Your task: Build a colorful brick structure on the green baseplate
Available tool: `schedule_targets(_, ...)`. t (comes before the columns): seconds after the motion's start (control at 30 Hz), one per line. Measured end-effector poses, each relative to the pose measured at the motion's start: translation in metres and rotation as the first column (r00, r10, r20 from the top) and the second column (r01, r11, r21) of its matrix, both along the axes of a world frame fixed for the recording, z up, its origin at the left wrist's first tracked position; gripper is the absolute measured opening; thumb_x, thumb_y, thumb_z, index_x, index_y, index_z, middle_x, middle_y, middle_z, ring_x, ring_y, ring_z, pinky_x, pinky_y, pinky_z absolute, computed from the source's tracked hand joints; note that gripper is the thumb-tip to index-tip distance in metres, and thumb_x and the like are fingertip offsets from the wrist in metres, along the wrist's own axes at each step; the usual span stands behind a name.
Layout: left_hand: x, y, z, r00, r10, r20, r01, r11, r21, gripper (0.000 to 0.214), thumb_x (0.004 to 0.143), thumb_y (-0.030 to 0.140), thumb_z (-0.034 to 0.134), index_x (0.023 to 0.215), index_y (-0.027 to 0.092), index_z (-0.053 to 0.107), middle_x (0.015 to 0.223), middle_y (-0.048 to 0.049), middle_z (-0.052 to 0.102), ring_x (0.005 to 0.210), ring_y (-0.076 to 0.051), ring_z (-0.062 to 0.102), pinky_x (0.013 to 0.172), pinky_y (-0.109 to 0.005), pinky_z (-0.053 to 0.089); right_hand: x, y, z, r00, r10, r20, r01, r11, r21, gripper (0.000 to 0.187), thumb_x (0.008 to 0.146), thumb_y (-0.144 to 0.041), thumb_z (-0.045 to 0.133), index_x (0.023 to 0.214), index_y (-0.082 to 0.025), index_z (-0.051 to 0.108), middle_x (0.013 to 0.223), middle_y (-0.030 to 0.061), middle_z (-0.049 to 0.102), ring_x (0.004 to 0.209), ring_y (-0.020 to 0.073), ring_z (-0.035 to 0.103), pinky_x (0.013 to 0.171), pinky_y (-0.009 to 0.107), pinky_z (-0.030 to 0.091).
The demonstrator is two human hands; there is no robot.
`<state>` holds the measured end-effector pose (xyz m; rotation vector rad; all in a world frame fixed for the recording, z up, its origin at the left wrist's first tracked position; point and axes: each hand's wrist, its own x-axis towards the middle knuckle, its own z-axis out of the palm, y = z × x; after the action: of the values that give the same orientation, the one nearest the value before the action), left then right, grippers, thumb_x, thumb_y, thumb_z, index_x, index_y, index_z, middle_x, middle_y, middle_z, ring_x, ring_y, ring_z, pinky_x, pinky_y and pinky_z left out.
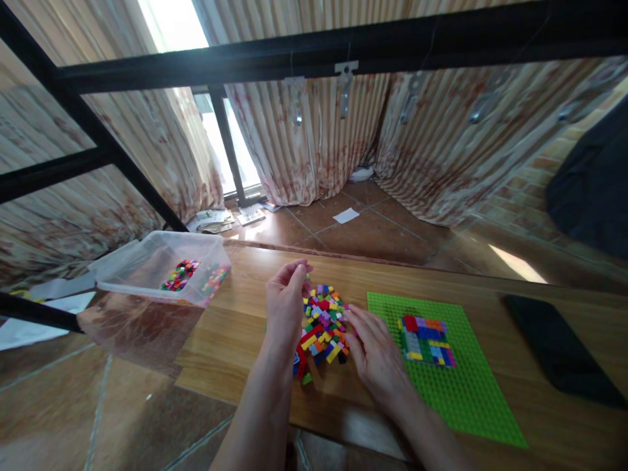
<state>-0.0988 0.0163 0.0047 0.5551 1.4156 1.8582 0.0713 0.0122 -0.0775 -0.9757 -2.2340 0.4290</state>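
Note:
A pile of small coloured bricks (324, 322) lies on the wooden table (235, 327). My left hand (286, 299) hovers at the pile's left edge with fingertips pinched together; what they hold is too small to name. My right hand (375, 353) rests at the pile's right side, back up, fingers curled into the bricks and mostly hidden. To the right lies a green baseplate (461, 386) with a patch of coloured bricks (426, 340) built on it.
A clear plastic tub (147, 261) holding loose bricks stands at the table's left corner. A black flat object (559, 347) lies at the right. Black metal frame bars cross above and at left. Tiled floor and curtains lie beyond.

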Motion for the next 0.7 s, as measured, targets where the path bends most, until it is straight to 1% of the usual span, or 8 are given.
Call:
schedule_targets(0.17, -0.003, -0.002, 0.001, 1.000, -0.004, 0.008, 0.004, 1.000, 0.001, 0.028, 0.070, 0.033, 0.067, 0.088, 0.012, 0.066, 0.087, -0.0057, 0.067, 0.052, -0.003, 0.048, 0.050, -0.017, 0.038, -0.009, 0.003, 0.000, 0.998, 0.048, 0.035, -0.048, 0.999, -0.003, 0.040, 0.092, -0.028, 0.046, 0.131, -0.022, 0.050, 0.132, 0.0100, 0.056, 0.122, 0.0265, 0.048, 0.100, 0.051, 0.042)
schedule_targets(0.37, -0.008, -0.002, 0.000, 1.000, 0.007, -0.019, -0.007, 1.000, -0.004, 0.027, 0.072, 0.033, 0.066, 0.089, 0.012, 0.067, 0.085, -0.0054, 0.068, 0.052, -0.004, 0.048, 0.051, -0.018, 0.038, -0.009, 0.001, 0.010, 0.997, 0.039, -0.067, -0.041, 0.999, -0.029, 0.026, 0.094, -0.024, 0.044, 0.114, -0.022, 0.061, 0.106, 0.0070, 0.068, 0.101, 0.0218, 0.058, 0.090, 0.041, 0.048)
schedule_targets(0.43, -0.011, -0.002, -0.004, 0.996, -0.004, -0.087, -0.001, 0.999, -0.052, 0.027, 0.074, 0.033, 0.063, 0.091, 0.013, 0.067, 0.083, -0.0050, 0.067, 0.053, -0.006, 0.050, 0.051, -0.019, 0.039, -0.008, 0.000, 0.012, 0.995, 0.012, -0.099, -0.014, 1.000, -0.021, 0.024, 0.094, -0.023, 0.045, 0.109, -0.022, 0.062, 0.101, 0.0068, 0.068, 0.097, 0.0213, 0.059, 0.087, 0.040, 0.049)
schedule_targets(0.5, -0.013, -0.001, -0.009, 0.968, -0.051, -0.247, 0.012, 0.988, -0.155, 0.024, 0.077, 0.030, 0.060, 0.093, 0.013, 0.068, 0.080, -0.0044, 0.067, 0.057, -0.009, 0.053, 0.055, -0.021, 0.042, -0.008, 0.001, 0.013, 0.993, -0.006, -0.119, 0.005, 1.000, -0.003, 0.021, 0.093, -0.021, 0.046, 0.107, -0.021, 0.062, 0.099, 0.0066, 0.068, 0.095, 0.0209, 0.058, 0.085, 0.039, 0.049)
schedule_targets(0.53, -0.013, -0.002, -0.011, 0.927, -0.100, -0.362, 0.020, 0.976, -0.218, 0.022, 0.078, 0.027, 0.059, 0.093, 0.014, 0.068, 0.080, -0.0044, 0.067, 0.060, -0.010, 0.055, 0.058, -0.022, 0.044, -0.008, 0.001, 0.013, 0.992, -0.010, -0.125, 0.011, 1.000, 0.006, 0.020, 0.093, -0.020, 0.047, 0.106, -0.021, 0.062, 0.098, 0.0064, 0.067, 0.094, 0.0206, 0.058, 0.084, 0.038, 0.049)
schedule_targets(0.57, -0.012, -0.003, -0.014, 0.859, -0.166, -0.485, 0.028, 0.960, -0.279, 0.020, 0.078, 0.023, 0.057, 0.093, 0.015, 0.069, 0.081, -0.0044, 0.068, 0.065, -0.012, 0.057, 0.062, -0.024, 0.045, -0.008, 0.001, 0.013, 0.991, -0.013, -0.132, 0.015, 1.000, 0.016, 0.020, 0.093, -0.020, 0.048, 0.106, -0.021, 0.062, 0.097, 0.0062, 0.067, 0.093, 0.0203, 0.058, 0.083, 0.038, 0.049)
schedule_targets(0.63, -0.009, -0.005, -0.017, 0.657, -0.308, -0.688, 0.034, 0.924, -0.381, 0.021, 0.080, 0.019, 0.055, 0.094, 0.019, 0.070, 0.089, -0.0042, 0.069, 0.077, -0.014, 0.060, 0.072, -0.026, 0.046, -0.008, 0.001, 0.014, 0.989, -0.011, -0.146, 0.016, 0.999, 0.033, 0.019, 0.092, -0.018, 0.049, 0.105, -0.020, 0.062, 0.096, 0.0058, 0.067, 0.093, 0.0199, 0.058, 0.083, 0.037, 0.049)
schedule_targets(0.7, -0.004, -0.007, -0.018, 0.444, -0.418, -0.792, 0.032, 0.891, -0.453, 0.021, 0.081, 0.019, 0.055, 0.095, 0.022, 0.071, 0.096, -0.0038, 0.069, 0.086, -0.017, 0.060, 0.080, -0.029, 0.046, -0.007, 0.001, 0.015, 0.987, -0.006, -0.161, 0.014, 0.999, 0.047, 0.019, 0.091, -0.016, 0.050, 0.105, -0.020, 0.062, 0.096, 0.0057, 0.067, 0.093, 0.0195, 0.058, 0.083, 0.036, 0.049)
